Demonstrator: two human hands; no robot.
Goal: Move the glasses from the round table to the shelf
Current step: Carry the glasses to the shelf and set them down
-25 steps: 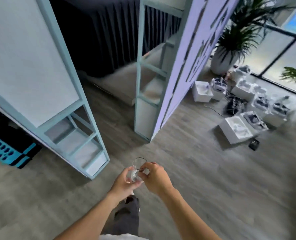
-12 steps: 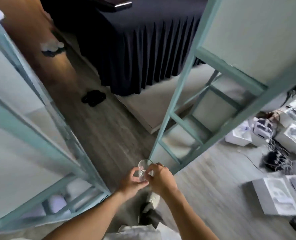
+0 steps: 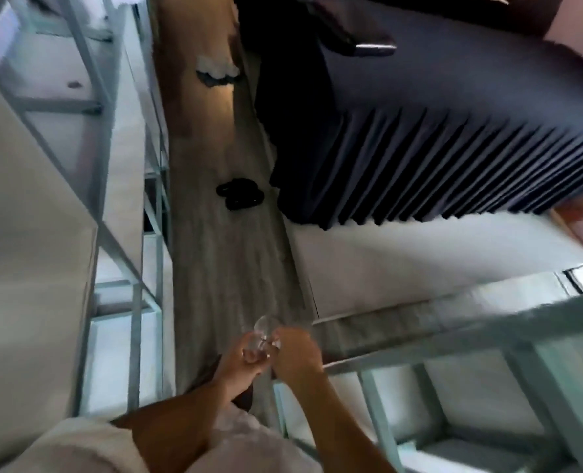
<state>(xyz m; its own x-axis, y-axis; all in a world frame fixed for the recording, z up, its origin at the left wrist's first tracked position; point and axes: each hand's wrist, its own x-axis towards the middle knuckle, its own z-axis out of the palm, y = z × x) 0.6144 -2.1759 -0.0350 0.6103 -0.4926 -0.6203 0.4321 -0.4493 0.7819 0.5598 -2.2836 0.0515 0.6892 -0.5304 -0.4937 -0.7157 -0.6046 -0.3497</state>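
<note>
A small clear glass [image 3: 262, 334] is held low in front of me, above the grey wood floor. My left hand [image 3: 240, 365] grips its lower part from the left, and my right hand [image 3: 297, 353] holds it from the right with curled fingers. Both forearms reach up from the bottom of the head view. A pale green-framed shelf unit [image 3: 126, 213] with white panels runs along my left. A second such frame [image 3: 488, 332] crosses at the lower right. The round table is out of view.
A narrow strip of floor [image 3: 222, 254] runs ahead between the shelf frames. A table draped in a dark pleated cloth [image 3: 419, 138] stands ahead on the right. Black slippers [image 3: 239, 198] lie on the floor ahead, and a white-and-dark pair [image 3: 216, 71] lies farther on.
The view has swung left and onward into the gap between the shelf frames; the boxes and plant have left the picture. Both hands keep the same hold on the glass.
</note>
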